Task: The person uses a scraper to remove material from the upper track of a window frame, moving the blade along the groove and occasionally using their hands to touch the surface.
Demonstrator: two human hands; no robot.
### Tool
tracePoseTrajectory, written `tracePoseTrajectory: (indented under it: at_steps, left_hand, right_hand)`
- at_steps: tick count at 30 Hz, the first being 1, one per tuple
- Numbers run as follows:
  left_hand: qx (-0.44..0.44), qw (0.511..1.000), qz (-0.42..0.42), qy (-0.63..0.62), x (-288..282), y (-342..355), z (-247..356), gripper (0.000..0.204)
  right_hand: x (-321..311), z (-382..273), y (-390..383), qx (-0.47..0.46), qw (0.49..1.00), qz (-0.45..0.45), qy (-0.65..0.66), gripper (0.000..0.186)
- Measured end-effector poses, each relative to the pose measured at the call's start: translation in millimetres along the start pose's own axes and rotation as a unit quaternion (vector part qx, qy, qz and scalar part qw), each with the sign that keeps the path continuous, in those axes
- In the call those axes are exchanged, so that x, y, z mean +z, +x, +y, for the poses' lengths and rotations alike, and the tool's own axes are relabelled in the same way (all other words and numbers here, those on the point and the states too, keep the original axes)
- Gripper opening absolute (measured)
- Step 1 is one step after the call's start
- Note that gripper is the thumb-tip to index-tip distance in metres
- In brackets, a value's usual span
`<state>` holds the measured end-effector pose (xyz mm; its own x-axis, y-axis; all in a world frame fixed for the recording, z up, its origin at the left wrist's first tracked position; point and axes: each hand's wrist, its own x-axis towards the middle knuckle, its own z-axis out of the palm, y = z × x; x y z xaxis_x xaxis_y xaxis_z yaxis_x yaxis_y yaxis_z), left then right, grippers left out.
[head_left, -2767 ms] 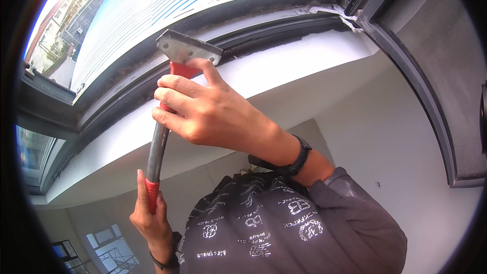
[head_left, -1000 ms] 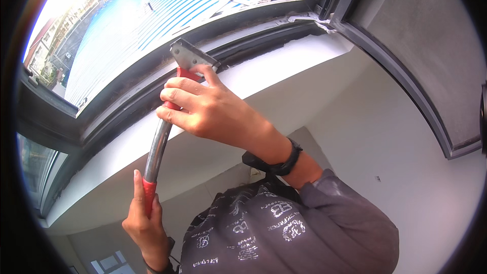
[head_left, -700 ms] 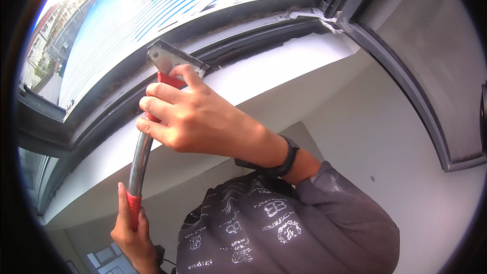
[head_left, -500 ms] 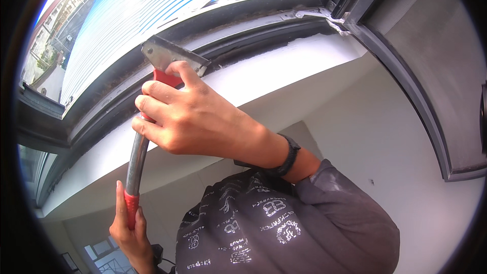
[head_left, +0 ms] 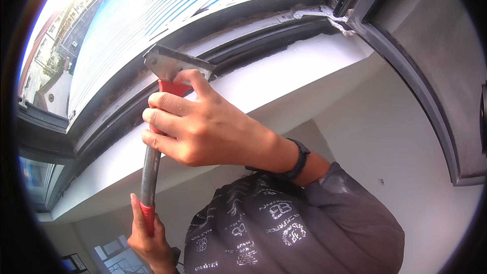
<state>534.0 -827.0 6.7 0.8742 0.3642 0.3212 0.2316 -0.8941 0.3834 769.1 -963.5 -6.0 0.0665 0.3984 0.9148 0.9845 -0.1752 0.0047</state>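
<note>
A long scraper (head_left: 151, 172) with a grey metal shaft, red grips and a wide metal blade head slants up toward the window frame. My right hand (head_left: 187, 132) is closed round its upper part, just below the head, with the index finger against the blade holder (head_left: 172, 66). Lower down, my left hand (head_left: 149, 246) grips the red end of the handle, thumb and a finger lying along it. The blade end is over the dark window frame (head_left: 253, 33) and the white sill (head_left: 284, 66); whether its edge touches them I cannot tell.
An open dark-framed window sash (head_left: 421, 76) stands at the right, joined by a metal hinge arm (head_left: 319, 14). Outside lies a blue-and-white ribbed roof (head_left: 167, 7). Below the sill is a pale wall (head_left: 355, 127). A black wristband (head_left: 299, 160) is on my right wrist.
The scraper and both my hands have shifted a little right and down in the picture. The whole view has also moved slightly. Both hands keep their hold.
</note>
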Motion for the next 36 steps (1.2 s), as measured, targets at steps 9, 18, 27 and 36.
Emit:
tracePoseTrajectory:
  at_steps: [9,18,27,36]
  left_hand:
    - [0.013,0.998,0.030,0.045,-1.1,-0.6,18.0,0.060]
    - [-0.003,0.998,0.027,0.051,-13.1,-8.4,19.6,0.059]
    - [-0.009,1.000,0.025,0.016,-8.2,-14.0,11.1,0.065]
    - [-0.015,0.998,0.068,0.002,20.9,-28.5,1.6,0.064]
  right_hand:
    - [-5.4,1.2,-2.5,0.013,1.000,0.018,0.018,0.010]
    - [-7.4,-2.0,1.3,0.017,0.999,-0.025,0.039,0.008]
    - [-12.0,-0.1,2.9,-0.003,0.998,-0.055,0.033,0.012]
    - [-2.4,-1.8,-3.8,-0.018,1.000,0.002,0.025,0.012]
